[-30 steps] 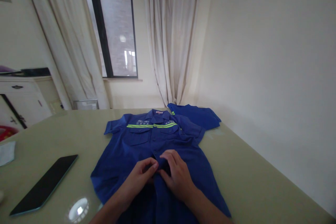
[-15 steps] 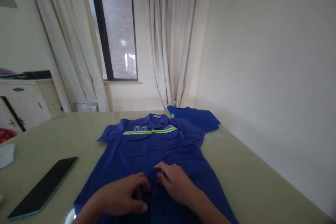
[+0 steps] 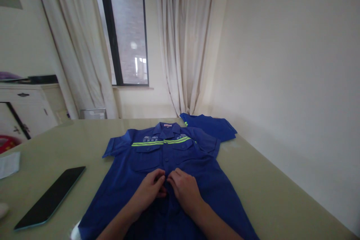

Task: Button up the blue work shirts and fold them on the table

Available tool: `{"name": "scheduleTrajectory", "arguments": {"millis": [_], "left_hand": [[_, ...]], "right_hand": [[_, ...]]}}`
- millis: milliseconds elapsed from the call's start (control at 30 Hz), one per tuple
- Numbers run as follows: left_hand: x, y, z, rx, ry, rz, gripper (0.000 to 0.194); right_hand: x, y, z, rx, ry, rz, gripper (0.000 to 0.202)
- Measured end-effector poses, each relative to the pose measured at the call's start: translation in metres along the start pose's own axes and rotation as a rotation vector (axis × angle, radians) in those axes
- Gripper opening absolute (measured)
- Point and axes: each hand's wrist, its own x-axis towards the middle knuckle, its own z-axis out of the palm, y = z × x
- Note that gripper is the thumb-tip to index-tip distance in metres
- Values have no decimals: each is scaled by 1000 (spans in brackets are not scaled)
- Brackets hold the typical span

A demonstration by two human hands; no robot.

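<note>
A blue short-sleeved shirt (image 3: pixel 146 159) with yellow-green stripes and chest pockets lies front up, its collar toward the far side. My left hand (image 3: pixel 152 189) and my right hand (image 3: pixel 184 187) are close together at its front placket, below the pockets. Both have thumb and fingers pinched on the shirt's front edge. The bit of cloth or button between the fingertips is hidden.
The shirt lies on a pale green table (image 3: pixel 270 183). Behind its right sleeve is another blue garment (image 3: pixel 210 125). A dark tablet-like slab (image 3: pixel 50 198) and a white paper (image 3: pixel 9 164) lie at the left. A wall borders the right side.
Both hands have moved up the placket toward the collar. My left hand has risen and closed its fingers, and my right hand has drawn its fingers together at the shirt's front edge.
</note>
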Motion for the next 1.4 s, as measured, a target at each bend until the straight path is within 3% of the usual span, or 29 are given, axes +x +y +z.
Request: {"name": "scheduleTrajectory", "arguments": {"millis": [133, 333, 467, 700, 967, 1133, 1233, 1400], "left_hand": [[0, 1, 4, 9, 47, -12, 57], [1, 2, 7, -9, 90, 59, 56], [-1, 2, 6, -21, 55, 96, 56], [-9, 1, 10, 150, 61, 272, 44], [-6, 3, 4, 222, -34, 329, 36], [-10, 6, -4, 589, -54, 600, 25], [-10, 3, -6, 837, 8, 661, 31], [0, -11, -8, 1085, 185, 706, 40]], "right_hand": [[-1, 4, 3, 77, 51, -13, 12], [-3, 10, -9, 269, 8, -113, 18], [-1, 12, -10, 350, 78, -25, 13], [-3, 13, -4, 375, 71, 0, 12], [-2, 15, -5, 347, 121, 124, 3], [-1, 19, -11, 438, 4, -20, 59], [-1, 19, -12, 422, -63, -70, 52], [-1, 14, -10, 413, -33, -53, 45]]}}
